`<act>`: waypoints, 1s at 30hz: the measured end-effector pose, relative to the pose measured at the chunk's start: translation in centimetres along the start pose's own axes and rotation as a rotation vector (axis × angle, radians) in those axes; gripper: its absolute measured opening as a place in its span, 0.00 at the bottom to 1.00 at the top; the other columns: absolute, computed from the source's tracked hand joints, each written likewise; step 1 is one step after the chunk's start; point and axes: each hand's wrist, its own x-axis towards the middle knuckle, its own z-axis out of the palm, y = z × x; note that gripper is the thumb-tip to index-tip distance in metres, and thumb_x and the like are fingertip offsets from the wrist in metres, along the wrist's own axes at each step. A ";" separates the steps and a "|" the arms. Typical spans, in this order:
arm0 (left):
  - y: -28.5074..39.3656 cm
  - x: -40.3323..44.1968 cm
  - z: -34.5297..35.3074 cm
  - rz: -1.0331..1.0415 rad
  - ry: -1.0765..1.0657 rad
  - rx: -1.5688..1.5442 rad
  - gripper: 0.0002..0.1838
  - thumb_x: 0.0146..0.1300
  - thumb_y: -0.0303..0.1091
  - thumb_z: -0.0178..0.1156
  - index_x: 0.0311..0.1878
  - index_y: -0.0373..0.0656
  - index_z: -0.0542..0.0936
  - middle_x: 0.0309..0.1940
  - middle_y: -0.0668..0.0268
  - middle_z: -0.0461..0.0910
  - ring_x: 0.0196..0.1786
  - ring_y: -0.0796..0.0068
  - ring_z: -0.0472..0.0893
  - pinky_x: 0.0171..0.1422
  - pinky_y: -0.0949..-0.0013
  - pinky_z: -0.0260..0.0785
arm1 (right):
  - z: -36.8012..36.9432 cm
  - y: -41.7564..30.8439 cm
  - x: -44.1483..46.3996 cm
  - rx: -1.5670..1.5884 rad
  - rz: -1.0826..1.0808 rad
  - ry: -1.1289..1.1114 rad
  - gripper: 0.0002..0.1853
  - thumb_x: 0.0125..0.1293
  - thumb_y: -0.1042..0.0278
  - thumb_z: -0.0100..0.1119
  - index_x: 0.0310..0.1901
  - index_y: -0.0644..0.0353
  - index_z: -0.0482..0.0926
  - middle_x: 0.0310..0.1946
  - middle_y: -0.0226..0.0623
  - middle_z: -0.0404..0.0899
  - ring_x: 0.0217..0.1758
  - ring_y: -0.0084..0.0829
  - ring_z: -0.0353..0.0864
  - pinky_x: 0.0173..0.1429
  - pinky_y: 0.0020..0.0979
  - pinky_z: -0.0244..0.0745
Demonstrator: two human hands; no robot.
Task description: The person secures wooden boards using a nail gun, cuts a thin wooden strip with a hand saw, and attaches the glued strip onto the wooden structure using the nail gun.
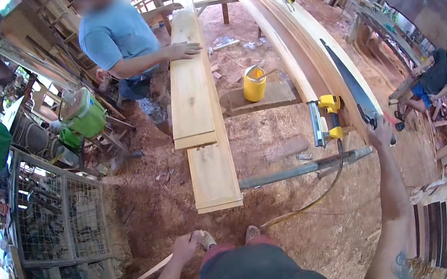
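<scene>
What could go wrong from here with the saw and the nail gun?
The thin brown hose runs from the yellow-and-black nail gun down to the floor near the feet; a snag might drag the gun off the boards. The long dark-bladed handsaw, its handle in the right hand, lies along the pale wooden plank and could scratch it.

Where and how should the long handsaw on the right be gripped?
Probably best by the handle at the near, broad end of the handsaw, coming from the wearer's side, where the right hand already is. The blade narrows as it points away, so that end offers less to grip; its teeth are too small to make out.
</scene>
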 end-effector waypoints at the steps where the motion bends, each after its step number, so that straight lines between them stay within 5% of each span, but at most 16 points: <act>1: -0.1 0.6 0.2 0.016 -0.015 -0.020 0.31 0.79 0.60 0.46 0.43 0.41 0.86 0.32 0.50 0.86 0.40 0.48 0.87 0.46 0.50 0.76 | -1.9 -1.7 1.2 0.135 -0.046 0.132 0.31 0.61 0.60 0.67 0.65 0.61 0.74 0.56 0.55 0.79 0.60 0.58 0.77 0.66 0.50 0.72; 3: -0.7 1.0 1.1 0.014 -0.045 -0.074 0.31 0.79 0.60 0.47 0.43 0.40 0.86 0.31 0.52 0.86 0.37 0.53 0.87 0.45 0.53 0.76 | -9.6 -6.7 3.4 0.457 -0.142 0.302 0.30 0.68 0.63 0.66 0.69 0.63 0.72 0.63 0.51 0.77 0.67 0.48 0.77 0.71 0.47 0.70; 5: -1.4 1.8 1.7 -0.007 -0.054 -0.136 0.31 0.79 0.59 0.47 0.43 0.39 0.85 0.29 0.54 0.85 0.34 0.58 0.87 0.42 0.56 0.76 | -21.4 -14.5 3.4 1.214 -0.244 0.198 0.30 0.73 0.71 0.63 0.74 0.63 0.67 0.68 0.45 0.75 0.72 0.37 0.72 0.76 0.40 0.66; 9: -1.3 2.5 1.9 -0.025 -0.089 -0.357 0.32 0.81 0.60 0.48 0.33 0.39 0.82 0.24 0.67 0.78 0.25 0.77 0.78 0.31 0.68 0.72 | -36.0 -19.3 -3.5 0.923 -0.702 0.093 0.32 0.72 0.73 0.64 0.75 0.64 0.65 0.68 0.47 0.74 0.72 0.38 0.73 0.76 0.41 0.67; 15: -3.6 3.7 1.3 0.076 -0.026 -0.224 0.32 0.81 0.60 0.48 0.34 0.38 0.81 0.23 0.68 0.77 0.25 0.78 0.77 0.32 0.69 0.71 | -34.9 -12.2 -12.0 0.444 -0.395 -0.163 0.31 0.72 0.73 0.64 0.74 0.64 0.66 0.67 0.47 0.74 0.71 0.38 0.73 0.75 0.41 0.67; 18: -4.8 4.3 0.8 0.004 -0.047 -0.165 0.34 0.79 0.62 0.47 0.39 0.39 0.87 0.25 0.59 0.85 0.33 0.62 0.85 0.42 0.58 0.76 | -34.0 -10.3 -13.0 0.393 -0.310 -0.157 0.31 0.71 0.72 0.64 0.74 0.64 0.66 0.67 0.46 0.75 0.70 0.38 0.73 0.75 0.41 0.67; 21: -7.3 5.1 0.9 0.144 -0.041 -0.217 0.32 0.81 0.59 0.48 0.36 0.37 0.82 0.23 0.69 0.78 0.26 0.77 0.77 0.34 0.67 0.71 | -34.1 -10.2 -13.5 0.367 -0.261 -0.156 0.31 0.71 0.72 0.64 0.73 0.64 0.67 0.66 0.46 0.75 0.70 0.39 0.74 0.75 0.41 0.67; 24: -6.7 4.8 -0.3 0.105 -0.053 -0.175 0.33 0.81 0.59 0.48 0.35 0.37 0.83 0.23 0.68 0.78 0.27 0.77 0.78 0.34 0.66 0.72 | -33.8 -9.9 -13.8 0.340 -0.232 -0.152 0.31 0.71 0.72 0.64 0.73 0.64 0.67 0.66 0.46 0.75 0.69 0.39 0.74 0.74 0.41 0.67; 27: -5.8 4.5 -1.7 0.050 -0.066 -0.163 0.35 0.79 0.63 0.46 0.39 0.39 0.88 0.26 0.58 0.86 0.34 0.60 0.86 0.44 0.56 0.77 | -34.3 -10.0 -14.5 0.323 -0.206 -0.150 0.30 0.71 0.72 0.64 0.72 0.64 0.67 0.65 0.46 0.76 0.69 0.39 0.74 0.74 0.41 0.67; 30: -5.4 4.5 -2.7 0.016 -0.091 -0.152 0.36 0.78 0.64 0.46 0.39 0.39 0.88 0.27 0.57 0.87 0.35 0.60 0.88 0.45 0.57 0.77 | -34.8 -10.3 -15.2 0.303 -0.186 -0.157 0.30 0.70 0.72 0.64 0.72 0.64 0.68 0.65 0.46 0.76 0.68 0.39 0.74 0.74 0.41 0.67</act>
